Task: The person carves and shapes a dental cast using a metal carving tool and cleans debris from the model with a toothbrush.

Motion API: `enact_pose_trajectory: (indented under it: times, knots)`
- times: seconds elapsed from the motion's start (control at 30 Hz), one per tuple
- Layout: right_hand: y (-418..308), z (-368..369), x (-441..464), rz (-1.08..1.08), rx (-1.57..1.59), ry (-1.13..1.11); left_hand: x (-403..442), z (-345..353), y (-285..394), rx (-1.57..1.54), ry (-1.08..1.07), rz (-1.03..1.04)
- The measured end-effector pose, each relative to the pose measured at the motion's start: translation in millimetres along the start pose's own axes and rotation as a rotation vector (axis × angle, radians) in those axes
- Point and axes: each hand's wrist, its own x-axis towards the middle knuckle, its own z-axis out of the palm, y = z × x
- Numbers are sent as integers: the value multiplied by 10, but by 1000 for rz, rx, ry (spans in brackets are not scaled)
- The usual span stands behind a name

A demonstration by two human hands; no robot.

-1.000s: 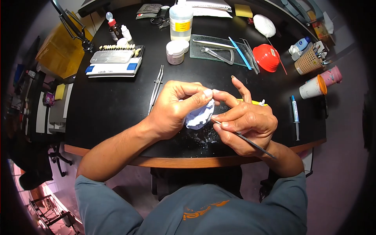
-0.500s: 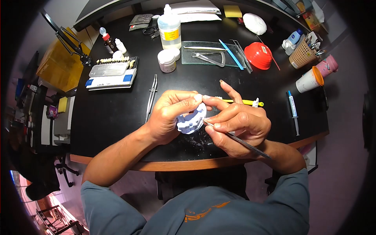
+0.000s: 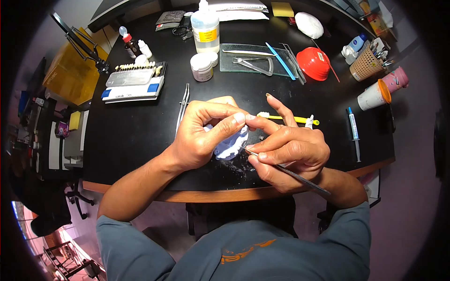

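Observation:
My left hand (image 3: 204, 133) is closed around a pale bluish-white dental cast (image 3: 232, 144), covering its left and upper parts. In my right hand (image 3: 293, 152) is a slim dark-handled carving instrument (image 3: 297, 175), pinched between thumb and fingers. Its fine metal tip lies at the right edge of the cast; whether it touches there I cannot tell. A right fingertip meets my left thumb above the cast, and another right finger is raised. White crumbs are scattered on the dark table below. Behind my right hand lies a yellow toothbrush (image 3: 300, 120).
Tweezers (image 3: 183, 110) lie left of my left hand. Farther back are a shade guide box (image 3: 133, 84), white jars (image 3: 202, 70), a clear bottle (image 3: 205, 33), a glass slab (image 3: 229, 64) with tools, and a red bowl (image 3: 312, 64). A syringe (image 3: 353, 133) rests at the right.
The cast has turned within my left hand, so its toothed side shows differently. My right hand and the instrument have shifted slightly right. The view has moved a little.

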Motion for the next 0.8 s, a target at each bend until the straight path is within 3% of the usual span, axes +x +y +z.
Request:
enact_pose_trajectory:
  times: [0.17, 0.57, 0.8]
  knots:
    - [7, -37, 9, 9, -3, -45, 9, 2, -22, 70, 9, 100]
    - [26, -36, 3, 57, 6, -76, -21, 22, -58, -34, 40, 52]
    - [75, 58, -3, 59, 12, 24, -11, 44, -85, -80, 61, 15]
